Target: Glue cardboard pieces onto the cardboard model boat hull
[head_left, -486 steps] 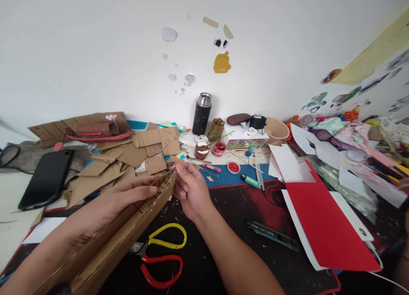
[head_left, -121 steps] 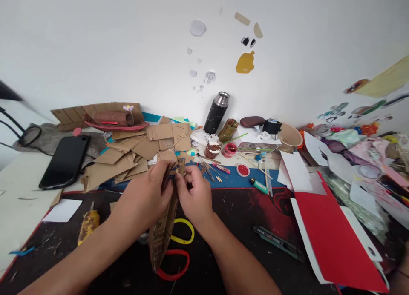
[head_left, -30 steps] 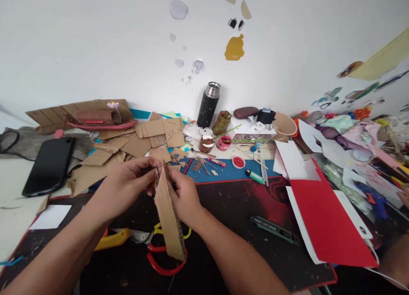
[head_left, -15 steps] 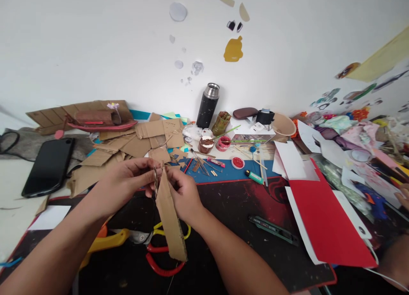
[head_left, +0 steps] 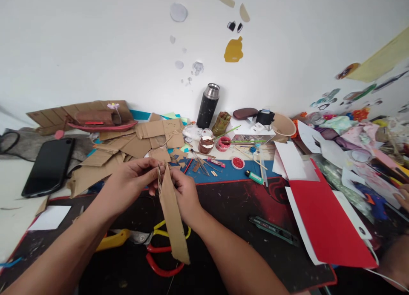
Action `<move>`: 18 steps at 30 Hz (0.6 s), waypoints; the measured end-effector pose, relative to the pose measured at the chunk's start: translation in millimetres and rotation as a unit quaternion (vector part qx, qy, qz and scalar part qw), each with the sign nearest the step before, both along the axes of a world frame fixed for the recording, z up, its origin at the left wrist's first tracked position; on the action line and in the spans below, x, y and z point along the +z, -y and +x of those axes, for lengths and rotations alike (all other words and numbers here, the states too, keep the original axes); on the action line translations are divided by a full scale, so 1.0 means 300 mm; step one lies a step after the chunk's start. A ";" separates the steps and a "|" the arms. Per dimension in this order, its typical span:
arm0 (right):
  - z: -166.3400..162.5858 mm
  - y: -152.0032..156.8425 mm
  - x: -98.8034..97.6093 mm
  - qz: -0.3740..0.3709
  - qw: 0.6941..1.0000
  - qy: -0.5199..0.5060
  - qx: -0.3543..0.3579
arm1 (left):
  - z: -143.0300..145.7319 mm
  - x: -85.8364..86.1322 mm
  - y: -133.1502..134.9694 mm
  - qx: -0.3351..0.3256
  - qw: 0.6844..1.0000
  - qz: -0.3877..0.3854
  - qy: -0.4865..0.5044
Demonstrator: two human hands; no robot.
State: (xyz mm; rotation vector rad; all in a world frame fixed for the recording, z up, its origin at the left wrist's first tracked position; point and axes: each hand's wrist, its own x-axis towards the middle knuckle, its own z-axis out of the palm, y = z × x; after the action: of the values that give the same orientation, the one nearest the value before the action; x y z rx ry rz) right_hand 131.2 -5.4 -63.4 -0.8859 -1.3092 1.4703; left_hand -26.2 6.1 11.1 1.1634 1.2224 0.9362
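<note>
Between my two hands is a long cardboard strip (head_left: 174,218), its upper end at my fingertips and its lower end hanging toward me. My left hand (head_left: 136,180) is closed, pinching a torn cardboard edge at the strip's top left. My right hand (head_left: 183,190) is closed around the right side of the same upper end; some of its fingers are hidden behind the cardboard. Below the strip lie scissors with red and yellow handles (head_left: 164,267), partly covered by it. A yellow-handled tool (head_left: 113,239) shows beside my left forearm.
Cardboard scraps (head_left: 128,144) pile up behind my left hand. A black flask (head_left: 208,105), paint pots (head_left: 206,145) and brushes stand along the wall. A box cutter (head_left: 273,230) and red sheet (head_left: 329,222) lie right; a phone (head_left: 49,167) lies left. Another person's hand (head_left: 403,197) shows at the right edge.
Both hands have shifted slightly right with the cardboard strip, and its lower end has swung a little right. My grip looks the same.
</note>
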 end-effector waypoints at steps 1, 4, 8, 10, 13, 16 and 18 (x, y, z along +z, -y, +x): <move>-0.002 -0.002 -0.003 -0.006 1.000 -0.007 0.000 | 0.003 0.000 -0.002 0.004 1.000 -0.004 0.001; -0.006 -0.006 0.005 -0.024 0.999 -0.041 0.014 | 0.008 0.001 -0.009 0.005 1.000 -0.017 0.003; -0.002 -0.005 0.040 -0.034 0.998 -0.050 0.030 | -0.005 0.004 -0.012 -0.019 0.999 -0.026 0.000; 0.001 -0.004 0.053 -0.040 0.998 -0.049 0.025 | -0.013 0.009 -0.011 -0.028 0.999 -0.026 -0.008; 0.004 -0.004 0.055 -0.036 0.998 -0.042 0.023 | -0.017 0.017 -0.012 -0.026 0.999 -0.023 -0.013; 0.007 -0.005 0.044 -0.025 0.999 -0.023 0.029 | -0.014 0.018 -0.013 -0.017 1.000 -0.024 -0.008; 0.008 -0.002 0.036 -0.028 0.999 -0.006 0.029 | -0.012 0.012 -0.014 -0.013 1.000 -0.020 -0.004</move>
State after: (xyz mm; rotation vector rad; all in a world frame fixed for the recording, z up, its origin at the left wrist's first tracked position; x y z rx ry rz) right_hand 133.6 -4.7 -52.8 -0.8810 -1.3000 1.5626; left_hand -29.8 10.2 14.8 1.1491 1.2241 0.8849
